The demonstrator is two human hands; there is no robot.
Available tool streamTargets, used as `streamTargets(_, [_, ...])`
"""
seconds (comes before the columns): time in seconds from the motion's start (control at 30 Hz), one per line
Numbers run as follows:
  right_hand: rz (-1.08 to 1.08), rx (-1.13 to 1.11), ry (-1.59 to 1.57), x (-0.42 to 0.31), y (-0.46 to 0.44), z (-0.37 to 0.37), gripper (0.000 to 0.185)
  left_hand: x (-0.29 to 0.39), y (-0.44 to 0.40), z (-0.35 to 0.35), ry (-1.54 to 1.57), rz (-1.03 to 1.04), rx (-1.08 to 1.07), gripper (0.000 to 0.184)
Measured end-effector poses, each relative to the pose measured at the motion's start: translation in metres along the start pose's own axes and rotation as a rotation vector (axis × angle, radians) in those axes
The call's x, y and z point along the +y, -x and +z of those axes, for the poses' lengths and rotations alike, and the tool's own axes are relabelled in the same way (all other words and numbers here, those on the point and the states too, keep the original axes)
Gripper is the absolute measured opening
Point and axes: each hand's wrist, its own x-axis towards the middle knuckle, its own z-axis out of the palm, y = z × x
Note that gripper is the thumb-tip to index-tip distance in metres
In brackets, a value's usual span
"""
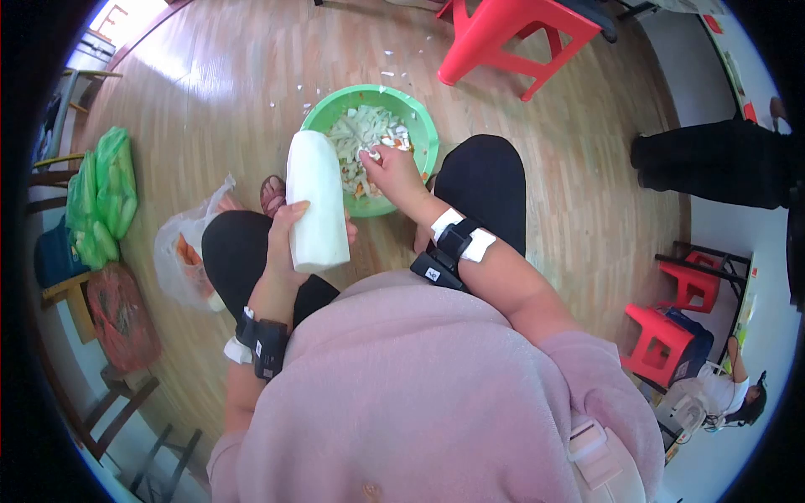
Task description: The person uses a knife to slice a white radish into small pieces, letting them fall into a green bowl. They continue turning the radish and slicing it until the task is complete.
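My left hand (285, 235) is wrapped round the lower part of a big, pale, peeled white radish (317, 197), which stands lengthwise in front of me, its upper end by the basin's rim. Over the green basin (428, 134) my right hand (392, 172) is closed in a pinch. A small whitish bit shows at its fingertips, too small to name. Pale peelings (356, 130), with some orange pieces among them, lie in the basin below that hand. The basin sits on the floor between my knees.
White scraps dot the wooden floor around the basin. A red stool (520, 42) stands beyond it. On the left are a clear plastic bag (180, 260), green bags (105, 197) and a red mesh sack (122, 318). Two other people are at the right, near red stools (658, 344).
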Motion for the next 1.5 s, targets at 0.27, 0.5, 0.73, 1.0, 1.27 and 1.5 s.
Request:
streamTargets(0.27, [0.327, -0.299, -0.439, 0.013, 0.002, 0.012, 0.028, 0.002, -0.003, 0.001, -0.044, 0.050, 0.127, 0.058])
streamTargets(0.5, [0.510, -0.513, -0.533, -0.009, 0.012, -0.007, 0.028, -0.001, -0.008, -0.002, -0.088, 0.132, 0.115, 0.059])
streamTargets(0.73, [0.698, -0.877, -0.777, -0.026, 0.029, -0.012, 0.049, 0.002, -0.009, 0.014, -0.220, 0.414, 0.142, 0.070])
streamTargets(1.0, [0.674, -0.838, -1.105, -0.046, 0.038, -0.021, 0.054, -0.001, -0.012, 0.009, -0.632, 0.457, 0.058, 0.082])
streamTargets(1.27, [0.556, -0.780, -1.291, -0.047, 0.042, -0.022, 0.052, 0.010, -0.008, 0.026, -0.697, 0.370, -0.021, 0.087])
streamTargets(1.5, [0.611, -0.581, -1.437, -0.061, 0.040, -0.026, 0.046, 0.018, -0.010, 0.049, -0.720, 0.470, -0.026, 0.070])
